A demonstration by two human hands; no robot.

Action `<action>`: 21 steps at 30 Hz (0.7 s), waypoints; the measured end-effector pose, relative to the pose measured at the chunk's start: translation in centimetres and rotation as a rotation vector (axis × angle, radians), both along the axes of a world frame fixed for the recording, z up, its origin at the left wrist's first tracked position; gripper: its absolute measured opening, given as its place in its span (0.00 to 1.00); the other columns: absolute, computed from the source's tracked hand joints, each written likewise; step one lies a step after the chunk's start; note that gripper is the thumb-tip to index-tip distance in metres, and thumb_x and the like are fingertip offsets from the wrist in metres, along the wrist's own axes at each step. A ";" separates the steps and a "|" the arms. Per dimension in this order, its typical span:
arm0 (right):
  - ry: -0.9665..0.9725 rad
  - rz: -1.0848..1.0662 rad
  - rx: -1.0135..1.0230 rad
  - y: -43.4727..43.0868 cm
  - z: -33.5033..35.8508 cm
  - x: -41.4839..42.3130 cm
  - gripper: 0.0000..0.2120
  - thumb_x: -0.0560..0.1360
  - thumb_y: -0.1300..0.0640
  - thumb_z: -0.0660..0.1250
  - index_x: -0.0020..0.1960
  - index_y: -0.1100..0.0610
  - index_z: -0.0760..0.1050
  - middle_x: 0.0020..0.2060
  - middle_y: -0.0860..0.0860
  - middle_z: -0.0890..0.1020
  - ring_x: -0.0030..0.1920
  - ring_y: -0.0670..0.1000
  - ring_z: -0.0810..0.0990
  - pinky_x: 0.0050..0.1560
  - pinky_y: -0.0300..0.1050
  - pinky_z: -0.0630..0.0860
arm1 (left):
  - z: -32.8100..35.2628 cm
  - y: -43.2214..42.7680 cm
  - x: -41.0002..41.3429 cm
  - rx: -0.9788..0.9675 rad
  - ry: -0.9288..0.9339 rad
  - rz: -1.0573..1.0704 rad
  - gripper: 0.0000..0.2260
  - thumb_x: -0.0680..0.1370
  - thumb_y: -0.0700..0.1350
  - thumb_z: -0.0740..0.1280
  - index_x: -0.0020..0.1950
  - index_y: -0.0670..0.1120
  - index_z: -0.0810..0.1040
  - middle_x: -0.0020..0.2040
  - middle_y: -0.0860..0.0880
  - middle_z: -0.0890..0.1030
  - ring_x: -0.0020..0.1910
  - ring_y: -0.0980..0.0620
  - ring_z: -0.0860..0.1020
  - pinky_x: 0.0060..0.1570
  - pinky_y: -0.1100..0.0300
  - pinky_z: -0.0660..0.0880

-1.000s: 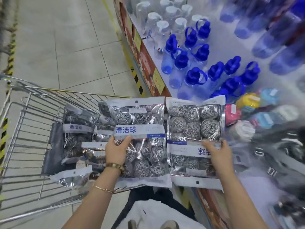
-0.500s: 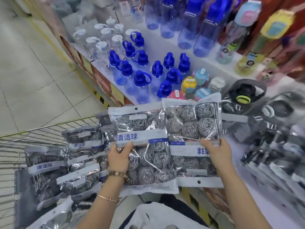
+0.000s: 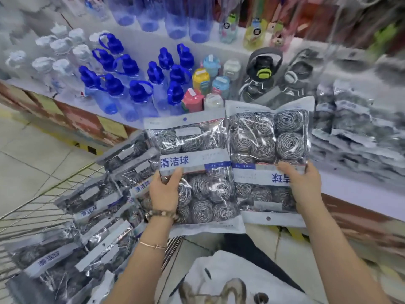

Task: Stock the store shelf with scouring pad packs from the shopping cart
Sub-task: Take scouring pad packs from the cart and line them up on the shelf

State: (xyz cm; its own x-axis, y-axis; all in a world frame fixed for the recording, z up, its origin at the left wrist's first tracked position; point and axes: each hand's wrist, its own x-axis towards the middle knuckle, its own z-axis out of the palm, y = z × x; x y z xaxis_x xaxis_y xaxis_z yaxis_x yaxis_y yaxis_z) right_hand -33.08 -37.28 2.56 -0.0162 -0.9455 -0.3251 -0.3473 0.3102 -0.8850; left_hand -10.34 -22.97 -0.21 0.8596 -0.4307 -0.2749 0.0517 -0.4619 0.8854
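Packs held before bottles (blue-capped).

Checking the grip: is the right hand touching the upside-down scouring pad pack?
Touching. Head view: the right hand pinches the pack, thumb lying on its label band.

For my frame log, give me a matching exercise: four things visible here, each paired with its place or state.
Things:
1. left pack, gripped by the left hand
2. right pack, gripped by the right hand
3. loose packs
4. blue-capped bottles

Places or states:
A. lying in the cart
B. label upside down
C. standing on the shelf
D. label right way up

Pairs: 1-D, 2-B, 3-A, 4-C
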 end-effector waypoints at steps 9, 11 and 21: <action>-0.062 -0.308 -0.042 3.0 0.5 -10.4 0.10 0.72 0.58 0.71 0.50 0.53 0.73 0.41 0.46 0.79 0.39 0.42 0.77 0.37 0.37 0.70 | 1.0 -5.8 -6.6 -0.179 0.017 -0.347 0.08 0.74 0.43 0.69 0.52 0.45 0.75 0.40 0.54 0.77 0.31 0.68 0.74 0.31 0.76 0.69; -0.050 -0.400 -0.062 3.8 0.6 -13.3 0.13 0.71 0.56 0.72 0.53 0.56 0.72 0.43 0.47 0.79 0.41 0.44 0.77 0.40 0.39 0.70 | 1.3 -7.5 -9.1 -0.209 0.030 -0.450 0.08 0.74 0.42 0.69 0.51 0.43 0.75 0.39 0.52 0.77 0.28 0.69 0.73 0.29 0.75 0.68; -0.087 -0.818 -0.055 7.8 1.0 -29.1 0.34 0.67 0.48 0.75 0.66 0.61 0.68 0.49 0.53 0.81 0.45 0.51 0.81 0.47 0.48 0.78 | 2.1 -13.7 -26.2 -0.250 0.090 -0.840 0.07 0.74 0.42 0.68 0.51 0.45 0.74 0.40 0.54 0.77 0.29 0.69 0.74 0.28 0.75 0.69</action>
